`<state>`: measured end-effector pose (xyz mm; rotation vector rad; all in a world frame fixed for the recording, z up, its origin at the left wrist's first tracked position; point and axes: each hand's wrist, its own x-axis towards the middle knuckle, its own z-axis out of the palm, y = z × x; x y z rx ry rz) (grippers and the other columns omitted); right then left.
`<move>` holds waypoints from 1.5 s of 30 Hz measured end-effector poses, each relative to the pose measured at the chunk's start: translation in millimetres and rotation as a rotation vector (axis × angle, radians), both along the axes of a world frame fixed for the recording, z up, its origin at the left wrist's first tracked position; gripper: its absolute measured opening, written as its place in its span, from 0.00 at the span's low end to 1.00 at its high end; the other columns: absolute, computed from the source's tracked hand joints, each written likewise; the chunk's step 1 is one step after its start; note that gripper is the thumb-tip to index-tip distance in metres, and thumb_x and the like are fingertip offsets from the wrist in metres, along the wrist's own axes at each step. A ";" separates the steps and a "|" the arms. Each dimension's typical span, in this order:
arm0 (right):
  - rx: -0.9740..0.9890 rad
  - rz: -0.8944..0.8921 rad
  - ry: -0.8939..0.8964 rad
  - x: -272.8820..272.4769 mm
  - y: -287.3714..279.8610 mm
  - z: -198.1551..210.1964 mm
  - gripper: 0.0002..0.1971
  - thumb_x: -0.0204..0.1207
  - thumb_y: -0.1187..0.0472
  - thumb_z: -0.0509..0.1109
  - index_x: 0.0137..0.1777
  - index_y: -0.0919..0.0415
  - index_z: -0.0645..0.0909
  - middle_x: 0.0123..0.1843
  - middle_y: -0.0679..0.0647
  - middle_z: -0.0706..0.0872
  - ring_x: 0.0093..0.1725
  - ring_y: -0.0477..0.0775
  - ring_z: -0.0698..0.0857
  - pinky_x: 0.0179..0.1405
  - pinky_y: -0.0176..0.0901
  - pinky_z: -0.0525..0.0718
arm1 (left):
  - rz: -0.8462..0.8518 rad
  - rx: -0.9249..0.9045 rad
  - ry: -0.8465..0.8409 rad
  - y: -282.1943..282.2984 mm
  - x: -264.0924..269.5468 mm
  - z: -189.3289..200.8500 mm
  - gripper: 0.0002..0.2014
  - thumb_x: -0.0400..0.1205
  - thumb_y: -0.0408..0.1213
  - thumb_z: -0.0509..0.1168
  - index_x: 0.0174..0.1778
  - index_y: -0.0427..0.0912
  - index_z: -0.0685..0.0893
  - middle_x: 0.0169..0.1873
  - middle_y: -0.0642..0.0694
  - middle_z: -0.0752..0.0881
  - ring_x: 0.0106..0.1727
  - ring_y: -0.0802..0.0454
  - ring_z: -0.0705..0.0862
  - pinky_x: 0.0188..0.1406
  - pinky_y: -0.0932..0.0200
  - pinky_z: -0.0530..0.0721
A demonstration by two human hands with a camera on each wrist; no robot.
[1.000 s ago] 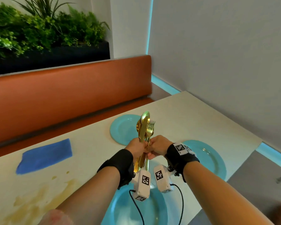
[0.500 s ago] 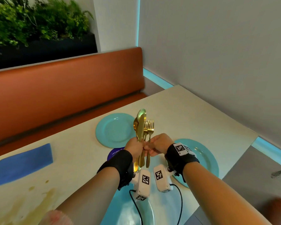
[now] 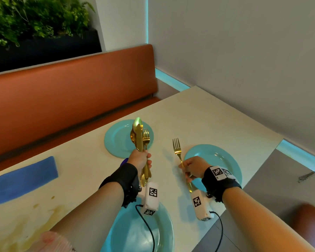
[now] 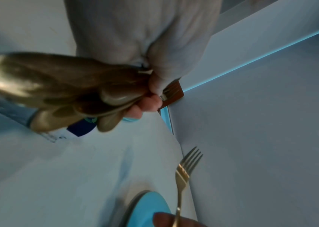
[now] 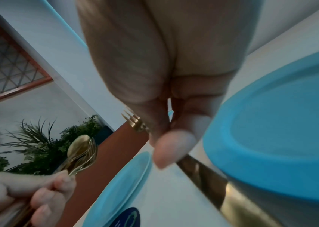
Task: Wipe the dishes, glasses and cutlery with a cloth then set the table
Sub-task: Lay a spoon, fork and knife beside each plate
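Nearest the person, a blue plate [image 3: 164, 226] sits at the table [image 3: 198, 113] edge under both wrists. Beyond it, the left hand [image 3: 139, 159] is fisted around an upright bundle of gold cutlery [image 3: 140, 139], seemingly spoons, a knife and a fork, while the right hand [image 3: 192, 168] pinches a single gold fork [image 3: 177, 150] beside a second plate [image 3: 215, 155]. Farther off lie a third plate [image 3: 115, 140], a blue cloth [image 3: 24, 179] and the orange bench [image 3: 71, 88].
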<state>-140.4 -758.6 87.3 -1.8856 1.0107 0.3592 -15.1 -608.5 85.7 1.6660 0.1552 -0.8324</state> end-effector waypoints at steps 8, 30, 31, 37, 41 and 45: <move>-0.213 -0.046 0.087 -41.5 2.6 -11.2 0.10 0.71 0.72 0.70 0.33 0.59 0.82 0.18 0.49 0.79 0.14 0.46 0.76 0.24 0.36 0.82 | 0.026 -0.025 0.037 21.3 -11.9 -3.8 0.11 0.88 0.39 0.55 0.42 0.39 0.76 0.32 0.43 0.78 0.31 0.52 0.77 0.35 0.57 0.81; -0.665 0.225 0.351 -34.9 31.7 -60.5 0.13 0.80 0.64 0.58 0.57 0.65 0.82 0.56 0.60 0.86 0.55 0.61 0.86 0.51 0.47 0.83 | -0.088 -0.006 0.048 46.9 -31.9 -32.1 0.12 0.87 0.34 0.57 0.58 0.31 0.81 0.39 0.45 0.85 0.38 0.52 0.83 0.41 0.57 0.84; -0.670 0.242 0.355 -34.8 31.8 -60.3 0.13 0.81 0.64 0.57 0.58 0.65 0.81 0.56 0.60 0.86 0.55 0.61 0.86 0.51 0.47 0.83 | -0.086 -0.003 0.041 46.6 -31.9 -32.0 0.12 0.87 0.34 0.57 0.58 0.31 0.81 0.39 0.45 0.86 0.38 0.53 0.83 0.40 0.58 0.84; -0.734 0.295 0.353 -36.2 34.5 -57.1 0.13 0.81 0.64 0.57 0.57 0.64 0.82 0.54 0.59 0.86 0.54 0.60 0.86 0.50 0.46 0.83 | -0.070 0.000 0.020 45.6 -30.4 -30.6 0.11 0.87 0.34 0.56 0.57 0.33 0.81 0.39 0.46 0.85 0.38 0.53 0.83 0.42 0.58 0.83; -0.754 0.325 0.250 -24.6 45.0 -41.4 0.13 0.80 0.63 0.58 0.58 0.61 0.82 0.55 0.58 0.87 0.54 0.60 0.87 0.50 0.46 0.83 | -0.083 -0.003 0.002 50.3 -28.8 -28.2 0.10 0.87 0.33 0.56 0.57 0.34 0.81 0.39 0.45 0.85 0.38 0.53 0.84 0.41 0.58 0.84; -0.686 0.463 -0.127 8.1 71.1 -18.2 0.15 0.80 0.58 0.62 0.64 0.52 0.82 0.62 0.53 0.86 0.61 0.57 0.83 0.58 0.44 0.80 | -0.109 -0.008 -0.022 62.3 -26.2 -20.5 0.06 0.86 0.34 0.58 0.55 0.39 0.79 0.38 0.43 0.83 0.36 0.52 0.82 0.34 0.60 0.81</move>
